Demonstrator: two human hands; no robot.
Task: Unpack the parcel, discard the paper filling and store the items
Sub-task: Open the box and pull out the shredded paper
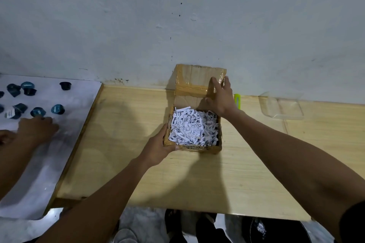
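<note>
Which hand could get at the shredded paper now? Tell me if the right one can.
Probably yes: the right hand holds the lid open, and the shredded paper lies uncovered just below it.

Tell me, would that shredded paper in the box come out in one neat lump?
Probably not. The shredded paper is loose, tangled strips, so a handful would likely sag and shed bits. It looks very light. It fills the cardboard box to the brim, so some may spill over.
</note>
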